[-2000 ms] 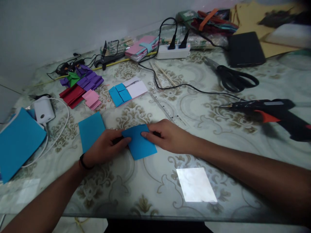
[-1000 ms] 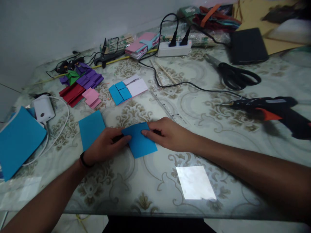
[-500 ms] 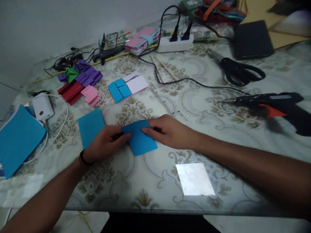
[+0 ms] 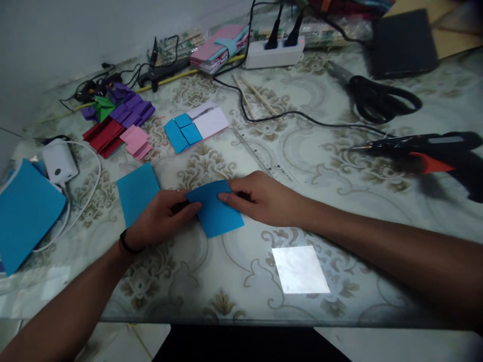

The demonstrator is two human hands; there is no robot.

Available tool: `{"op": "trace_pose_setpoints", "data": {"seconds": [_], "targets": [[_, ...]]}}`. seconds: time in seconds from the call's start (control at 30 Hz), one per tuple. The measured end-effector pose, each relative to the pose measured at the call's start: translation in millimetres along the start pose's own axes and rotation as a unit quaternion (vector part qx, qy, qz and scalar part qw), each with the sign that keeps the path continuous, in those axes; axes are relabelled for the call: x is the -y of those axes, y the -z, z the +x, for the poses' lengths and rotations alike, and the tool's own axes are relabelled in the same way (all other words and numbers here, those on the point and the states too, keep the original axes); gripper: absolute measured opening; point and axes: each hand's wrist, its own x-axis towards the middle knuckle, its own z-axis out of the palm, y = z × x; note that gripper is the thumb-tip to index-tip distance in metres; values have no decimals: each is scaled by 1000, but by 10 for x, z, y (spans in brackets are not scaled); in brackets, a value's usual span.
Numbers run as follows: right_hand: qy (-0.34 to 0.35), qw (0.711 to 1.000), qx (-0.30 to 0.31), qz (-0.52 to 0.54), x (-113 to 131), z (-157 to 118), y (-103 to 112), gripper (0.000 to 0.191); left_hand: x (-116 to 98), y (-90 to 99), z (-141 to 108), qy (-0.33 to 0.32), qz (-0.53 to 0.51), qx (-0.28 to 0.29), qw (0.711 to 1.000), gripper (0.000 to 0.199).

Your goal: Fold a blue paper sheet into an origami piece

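The flowery tabletop [image 4: 222, 269] meets a grey wall [image 4: 113, 35] at 11 o'clock. Near the middle, the left hand [image 4: 164, 213] and right hand [image 4: 258, 198] pinch a small blue sheet [image 4: 219, 216] by its two sides. The tabletop runs down to its near edge at 6 o'clock. Toward 3 o'clock, the glue gun [image 4: 418, 146] is cut off. The sheet's back is hidden.
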Motion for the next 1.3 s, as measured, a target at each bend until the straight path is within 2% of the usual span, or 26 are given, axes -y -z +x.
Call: {"op": "trace_pose_setpoints", "data": {"seconds": [1.3], "targets": [[8,1000,-1,9,1,7,-4,39,-18,-3,10,-26,18,-16,999,41]]}}
